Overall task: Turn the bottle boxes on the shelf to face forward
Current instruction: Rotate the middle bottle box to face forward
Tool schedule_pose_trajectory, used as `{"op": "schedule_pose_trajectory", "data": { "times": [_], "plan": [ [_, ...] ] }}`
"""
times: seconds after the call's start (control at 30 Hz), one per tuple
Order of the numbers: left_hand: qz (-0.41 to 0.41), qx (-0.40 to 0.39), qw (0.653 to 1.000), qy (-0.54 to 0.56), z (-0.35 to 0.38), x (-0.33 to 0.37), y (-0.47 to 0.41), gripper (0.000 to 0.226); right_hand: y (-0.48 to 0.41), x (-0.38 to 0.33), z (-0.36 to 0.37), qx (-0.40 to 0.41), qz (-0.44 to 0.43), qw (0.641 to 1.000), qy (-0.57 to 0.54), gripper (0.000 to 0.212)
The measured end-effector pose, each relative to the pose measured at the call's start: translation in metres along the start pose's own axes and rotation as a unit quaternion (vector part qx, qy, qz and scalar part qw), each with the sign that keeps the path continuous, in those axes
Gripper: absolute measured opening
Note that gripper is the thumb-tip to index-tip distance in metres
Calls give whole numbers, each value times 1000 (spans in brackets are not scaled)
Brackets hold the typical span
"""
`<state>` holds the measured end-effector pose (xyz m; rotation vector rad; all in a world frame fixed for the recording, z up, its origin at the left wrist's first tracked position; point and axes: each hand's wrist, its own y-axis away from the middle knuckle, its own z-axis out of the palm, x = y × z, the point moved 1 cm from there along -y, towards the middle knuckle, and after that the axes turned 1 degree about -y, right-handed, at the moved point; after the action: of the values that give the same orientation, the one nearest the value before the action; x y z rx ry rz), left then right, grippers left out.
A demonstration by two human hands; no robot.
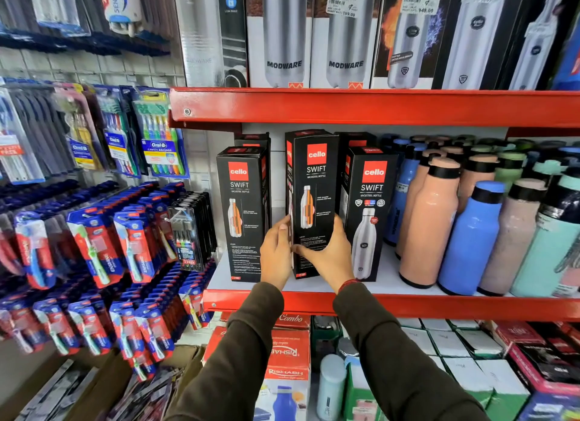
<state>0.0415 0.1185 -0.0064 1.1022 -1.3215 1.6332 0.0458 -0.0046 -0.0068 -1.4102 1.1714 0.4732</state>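
While both hands hold the middle box [314,197], it stands on the white shelf [389,279] between two more black boxes. The left hand [276,254] presses flat on its left side. The right hand [329,251] wraps around the front low down, thumb across and fingers on the right side. I think two hands make turning the tall box easy, so it does not tip. The left box [243,213] shows a cut-open bottle picture. The right box [368,213] shows a silver bottle. The boxes are shut, so I cannot see inside. Loose bottles [470,232] stand to the right.
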Motion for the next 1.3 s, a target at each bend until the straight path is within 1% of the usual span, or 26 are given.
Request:
{"op": "schedule_pose_trajectory", "data": {
  "times": [0.1,0.17,0.27,0.33,0.4,0.47,0.53,0.6,0.67,0.77,0.83,0.9,1.1,1.3],
  "plan": [
    [3,3,1000,12,-2,2,3,37,0,-1,0,13,14,1000,-3,98],
    [22,-2,1000,-2,-4,3,2,36,0,-3,-2,9,15,1000,-9,97],
    [49,3,996,-70,-1,1,-5,35,0,-4,-4,1,10,1000,-17,95],
    [46,-1,992,-114,2,2,-8,44,0,-5,-6,-12,10,1000,-23,96],
    [34,-15,993,-112,4,1,-10,50,0,-4,-8,-33,7,999,-24,98],
    [16,-22,995,-92,3,-3,-12,48,-1,-2,-11,-56,5,998,-19,101],
    [3,-15,996,-86,1,-8,-11,46,-1,0,-12,-74,2,997,-5,110],
    [1,1,997,-80,-1,-12,-10,43,1,1,-12,-91,2,996,11,113],
    [3,17,998,-65,-2,-14,-7,40,2,3,-13,-106,0,994,12,107],
    [23,28,998,-52,-2,-16,1,36,1,5,-15,-116,-4,993,4,86],
    [39,41,997,-49,-1,-16,5,34,-2,5,-15,-129,-6,992,5,79],
    [44,49,997,-44,-1,-16,7,34,-2,6,-14,-136,-7,991,9,77],
    [49,59,995,-64,-1,-21,4,31,-2,15,-8,-111,11,994,4,74],
    [44,50,995,-78,-1,-30,0,30,-4,24,-4,-99,26,994,27,73]
  ]
}}
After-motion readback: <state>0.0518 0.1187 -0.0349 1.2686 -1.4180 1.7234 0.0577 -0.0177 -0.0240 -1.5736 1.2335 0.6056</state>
